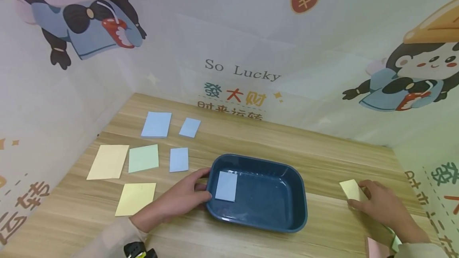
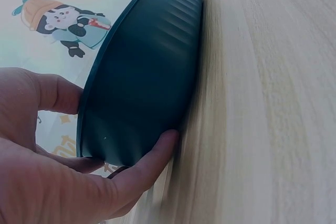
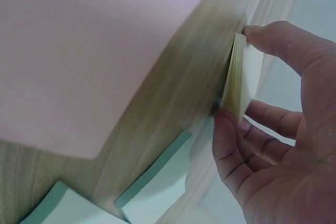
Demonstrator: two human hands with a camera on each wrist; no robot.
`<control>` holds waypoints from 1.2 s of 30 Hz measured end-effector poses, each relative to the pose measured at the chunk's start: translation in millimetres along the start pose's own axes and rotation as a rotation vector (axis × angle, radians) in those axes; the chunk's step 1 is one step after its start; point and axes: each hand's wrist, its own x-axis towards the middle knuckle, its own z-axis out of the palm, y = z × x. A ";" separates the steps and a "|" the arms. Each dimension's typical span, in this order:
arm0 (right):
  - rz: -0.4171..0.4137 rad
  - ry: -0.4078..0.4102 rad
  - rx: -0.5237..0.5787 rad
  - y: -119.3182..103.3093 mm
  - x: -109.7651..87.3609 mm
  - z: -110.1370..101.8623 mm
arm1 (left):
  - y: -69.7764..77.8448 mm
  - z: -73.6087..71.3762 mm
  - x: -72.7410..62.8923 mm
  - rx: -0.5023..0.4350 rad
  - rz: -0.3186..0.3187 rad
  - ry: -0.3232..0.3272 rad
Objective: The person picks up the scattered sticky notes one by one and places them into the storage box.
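My left hand (image 1: 183, 196) grips the left end of a dark blue plastic tray (image 1: 303, 198), thumb and fingers spread along its rim and outer wall. From the left wrist view, the fingers touch the wall of the tray (image 2: 142, 77) close to the tabletop. A light blue sticky note pad (image 1: 226, 186) lies flat inside, at the tray's left. Off to the right, my right hand (image 1: 383, 204) pinches a small pale yellow sticky note pad (image 1: 351, 189) between thumb and fingers. The right wrist view shows the layered edge of this yellow pad (image 3: 239, 77).
Left of the tray lie blue pads (image 1: 157, 124), a green pad (image 1: 143, 158), a cream pad (image 1: 108, 161) and a yellow pad (image 1: 135, 199). Near my right forearm are a pink pad (image 1: 376, 248) and green pads (image 3: 157, 182). A printed cloth wall (image 1: 229, 31) stands behind the wooden table.
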 end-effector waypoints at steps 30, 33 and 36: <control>-0.036 -0.052 0.005 -4.0 -0.5 -2.8 | -2.8 -0.2 0.5 0.006 0.021 -0.013; -0.037 -0.068 0.020 -4.3 -0.9 -3.9 | -2.4 -0.4 0.5 0.005 0.024 -0.011; -0.041 -0.089 0.046 -5.6 -1.6 -6.3 | -0.9 -0.3 0.2 0.003 0.016 -0.003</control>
